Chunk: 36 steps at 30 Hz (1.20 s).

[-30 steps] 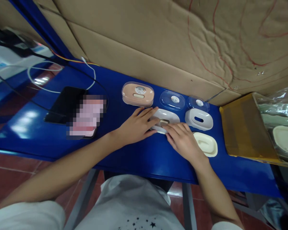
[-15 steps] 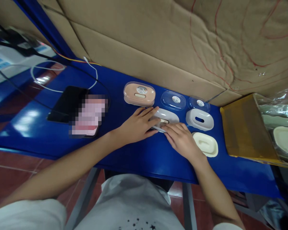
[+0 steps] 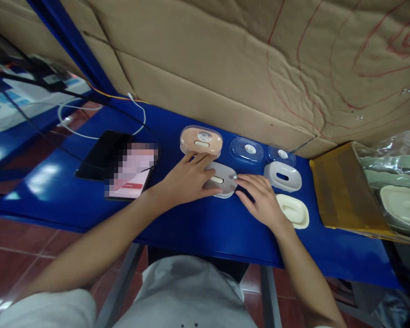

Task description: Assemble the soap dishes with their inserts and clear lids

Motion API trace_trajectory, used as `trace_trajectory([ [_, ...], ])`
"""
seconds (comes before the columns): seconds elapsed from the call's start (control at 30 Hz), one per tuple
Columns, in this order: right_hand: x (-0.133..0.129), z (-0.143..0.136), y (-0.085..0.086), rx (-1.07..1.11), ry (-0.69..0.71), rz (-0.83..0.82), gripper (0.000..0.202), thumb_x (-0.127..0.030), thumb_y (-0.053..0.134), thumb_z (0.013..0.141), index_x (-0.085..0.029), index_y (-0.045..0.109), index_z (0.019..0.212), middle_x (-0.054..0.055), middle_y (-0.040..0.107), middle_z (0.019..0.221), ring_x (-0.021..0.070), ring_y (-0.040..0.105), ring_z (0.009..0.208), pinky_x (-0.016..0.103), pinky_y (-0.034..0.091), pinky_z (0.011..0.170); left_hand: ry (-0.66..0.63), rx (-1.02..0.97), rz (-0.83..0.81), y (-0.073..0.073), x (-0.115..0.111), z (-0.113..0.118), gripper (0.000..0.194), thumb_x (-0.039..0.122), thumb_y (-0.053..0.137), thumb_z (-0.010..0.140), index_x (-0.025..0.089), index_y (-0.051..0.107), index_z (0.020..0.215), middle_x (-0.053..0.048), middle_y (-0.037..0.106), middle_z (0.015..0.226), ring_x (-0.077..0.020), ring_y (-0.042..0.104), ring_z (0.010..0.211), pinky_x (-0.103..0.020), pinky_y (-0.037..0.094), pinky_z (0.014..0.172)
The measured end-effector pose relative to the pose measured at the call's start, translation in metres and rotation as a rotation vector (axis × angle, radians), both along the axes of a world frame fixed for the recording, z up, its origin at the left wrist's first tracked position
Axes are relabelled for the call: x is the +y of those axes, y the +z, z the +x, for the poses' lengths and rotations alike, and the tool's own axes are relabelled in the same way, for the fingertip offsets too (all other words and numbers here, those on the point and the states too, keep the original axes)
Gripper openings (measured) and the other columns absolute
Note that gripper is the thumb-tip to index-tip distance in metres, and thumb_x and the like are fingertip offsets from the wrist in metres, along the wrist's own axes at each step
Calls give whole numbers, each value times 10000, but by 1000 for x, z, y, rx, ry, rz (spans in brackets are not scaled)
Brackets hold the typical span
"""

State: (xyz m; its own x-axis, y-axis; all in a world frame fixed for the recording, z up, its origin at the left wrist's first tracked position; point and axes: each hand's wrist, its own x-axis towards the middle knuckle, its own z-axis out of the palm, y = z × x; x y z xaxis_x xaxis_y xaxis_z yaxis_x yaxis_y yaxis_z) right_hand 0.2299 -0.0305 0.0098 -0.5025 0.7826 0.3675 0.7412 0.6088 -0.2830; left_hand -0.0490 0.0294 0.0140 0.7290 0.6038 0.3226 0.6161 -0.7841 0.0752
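A light grey oval soap dish [image 3: 227,181] with a cream slot piece in its middle lies flat on the blue table between my hands. My left hand [image 3: 193,176] grips its left end, fingers over the top and thumb along the front side. The fingers of my right hand [image 3: 259,196] reach to its right end, stretched out, with the thumb apart. Behind my left hand stands a peach soap box [image 3: 187,142] under a clear lid with a round label. A white slotted dish [image 3: 294,177] and a cream tray [image 3: 299,218] lie right of my right hand.
Two clear lids, a left one [image 3: 239,152] and a right one [image 3: 273,152], lie along the cardboard wall [image 3: 208,82]. An opened carton [image 3: 331,191] with wrapped trays stands at the right. A black device [image 3: 100,152] and a lit, blurred-out phone [image 3: 133,191] lie left, near cables.
The grey piece that was tilted at the front of the dish now lies level on top. The dish has shifted left, and my right hand has loosened, its thumb now off the dish.
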Motion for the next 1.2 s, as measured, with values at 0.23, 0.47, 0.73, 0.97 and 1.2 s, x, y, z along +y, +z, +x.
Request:
trace_trajectory([
  [0.23,10,14,-9,17,-122,76,266,-303,580,1103,-222,728,1309,126,776,1365,286,720,1262,508,510,1097,82,11,3,3,-1,-1,332,460,717,1018,143,814,1008,-196,704,1378,-407,681,1266,-573,539,1058],
  [0.47,32,16,-23,-188,-281,-3,517,-365,484,1115,-157,525,1587,217,541,1652,375,508,1530,637,365,1239,-2,-17,-62,-2,-3,2,431,554,769,974,142,778,1099,-196,679,1424,-387,638,1365,-526,537,1102],
  [0.73,33,31,-23,-178,-293,31,538,-414,548,1083,-234,516,1589,202,538,1634,386,480,1528,641,338,1232,-111,-36,-252,-1,-5,4,431,541,799,945,214,761,1223,-127,634,1512,-345,622,1386,-505,456,1196],
  [0.97,35,37,-30,-236,-319,-47,591,-490,506,1105,-229,470,1634,220,500,1676,398,472,1555,675,273,1262,-290,-20,-397,3,-14,8,545,427,866,898,282,677,1388,-99,550,1609,-326,533,1472,-491,450,1187],
  [1.2,30,36,-25,-241,-339,-48,579,-481,500,1106,-248,467,1635,224,489,1672,406,479,1535,694,274,1231,-265,-30,-345,-1,-11,8,631,425,869,900,265,635,1464,-106,580,1589,-331,556,1454,-492,455,1187],
])
